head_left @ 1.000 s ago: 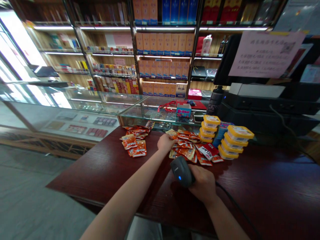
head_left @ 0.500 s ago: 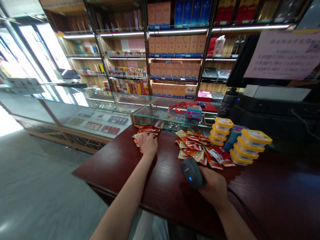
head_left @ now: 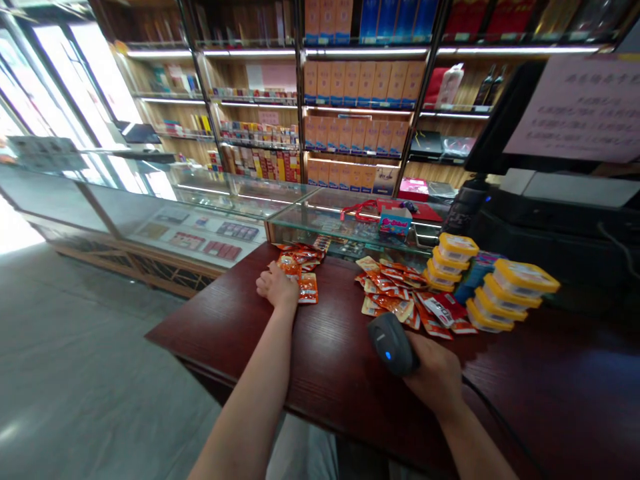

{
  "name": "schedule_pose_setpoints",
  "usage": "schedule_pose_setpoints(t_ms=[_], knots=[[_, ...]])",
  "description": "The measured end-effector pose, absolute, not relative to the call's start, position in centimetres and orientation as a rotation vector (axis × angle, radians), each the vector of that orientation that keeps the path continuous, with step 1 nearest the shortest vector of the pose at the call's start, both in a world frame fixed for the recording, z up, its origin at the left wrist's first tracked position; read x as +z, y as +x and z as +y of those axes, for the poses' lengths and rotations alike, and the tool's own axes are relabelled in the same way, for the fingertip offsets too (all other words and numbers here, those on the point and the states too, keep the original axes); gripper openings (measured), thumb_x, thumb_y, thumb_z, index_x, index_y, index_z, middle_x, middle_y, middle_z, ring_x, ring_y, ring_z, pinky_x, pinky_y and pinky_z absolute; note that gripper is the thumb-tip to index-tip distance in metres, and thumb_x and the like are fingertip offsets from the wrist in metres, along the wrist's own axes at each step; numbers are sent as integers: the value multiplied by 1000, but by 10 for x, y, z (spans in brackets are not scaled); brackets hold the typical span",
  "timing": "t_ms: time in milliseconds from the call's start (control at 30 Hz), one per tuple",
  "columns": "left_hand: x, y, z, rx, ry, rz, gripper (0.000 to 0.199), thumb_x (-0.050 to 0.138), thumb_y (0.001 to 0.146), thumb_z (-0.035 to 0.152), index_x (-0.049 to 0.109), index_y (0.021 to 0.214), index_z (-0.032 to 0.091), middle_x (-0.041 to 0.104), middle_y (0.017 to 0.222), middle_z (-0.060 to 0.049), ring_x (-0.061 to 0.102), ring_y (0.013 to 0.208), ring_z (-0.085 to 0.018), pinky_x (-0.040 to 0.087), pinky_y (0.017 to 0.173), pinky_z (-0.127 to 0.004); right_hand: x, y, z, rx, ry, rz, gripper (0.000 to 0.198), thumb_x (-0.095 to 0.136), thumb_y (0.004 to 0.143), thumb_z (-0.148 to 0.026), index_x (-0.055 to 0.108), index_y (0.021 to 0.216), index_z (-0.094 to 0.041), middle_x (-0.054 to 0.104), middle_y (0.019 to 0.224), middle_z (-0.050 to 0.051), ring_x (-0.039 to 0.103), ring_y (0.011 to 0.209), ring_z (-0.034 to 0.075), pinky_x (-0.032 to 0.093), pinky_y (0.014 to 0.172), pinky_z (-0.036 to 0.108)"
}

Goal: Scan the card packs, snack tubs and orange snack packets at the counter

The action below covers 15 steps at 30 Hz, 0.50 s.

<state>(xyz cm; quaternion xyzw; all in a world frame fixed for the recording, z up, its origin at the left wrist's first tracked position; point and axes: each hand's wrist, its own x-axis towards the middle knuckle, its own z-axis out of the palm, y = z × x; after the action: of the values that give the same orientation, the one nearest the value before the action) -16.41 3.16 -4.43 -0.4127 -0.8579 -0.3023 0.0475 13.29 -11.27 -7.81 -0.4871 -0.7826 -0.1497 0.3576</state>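
Note:
My right hand [head_left: 437, 370] is wrapped round the handle of a dark barcode scanner [head_left: 393, 345], whose blue light is on. A black cable trails from it toward the bottom right. My left hand [head_left: 278, 288] rests low over the wooden desk at the left edge of a small group of orange snack packets [head_left: 309, 289]. Its fingers are loosely bent and apart, and I see nothing in them. Between the scanner and the monitor spreads a bigger heap of orange and cream snack packets [head_left: 390, 293], with a red packet [head_left: 443, 308] on its right side.
Yellow-lidded tubs stand in a front stack [head_left: 515, 293] and a rear stack [head_left: 450, 263], with blue packages [head_left: 475, 277] between them. A monitor [head_left: 500, 127] rises at the right. Behind the desk [head_left: 330, 373] runs a glass display counter [head_left: 295, 207]; a small blue-pink box [head_left: 395, 221] stands on it.
My left hand has come off the top of the small packet group and moved left, uncovering the packets. The view has shifted slightly; my right hand keeps holding the scanner.

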Motion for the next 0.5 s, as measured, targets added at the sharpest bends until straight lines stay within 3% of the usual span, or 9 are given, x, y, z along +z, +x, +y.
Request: schedule_pose_setpoints(t_ms=[233,333,500], knots=[[-44,-173,36,-1298,-1262,-2574,70,63,73,16,38,138,11,48,120,-21,56,106,-32,43,93,-45,-75,131,-112,-365,-1280,-2026,19,52,77,-21,60,94,-17,72,83,7,68,71,21,48,64,29],[-45,-177,37,-1422,-1280,-2486,59,57,76,13,45,134,7,53,111,-20,56,106,-31,42,95,-44,-78,133,-111,-369,-1271,-2039,21,54,77,-21,60,97,-17,72,84,7,68,72,21,48,64,29],[-48,-179,37,-1557,-1361,-2378,34,53,77,12,63,109,12,55,89,-12,57,98,-30,43,93,-44,-78,133,-111,-367,-1280,-2041,22,54,75,-19,60,96,-17,72,85,7,68,72,22,49,63,29]])
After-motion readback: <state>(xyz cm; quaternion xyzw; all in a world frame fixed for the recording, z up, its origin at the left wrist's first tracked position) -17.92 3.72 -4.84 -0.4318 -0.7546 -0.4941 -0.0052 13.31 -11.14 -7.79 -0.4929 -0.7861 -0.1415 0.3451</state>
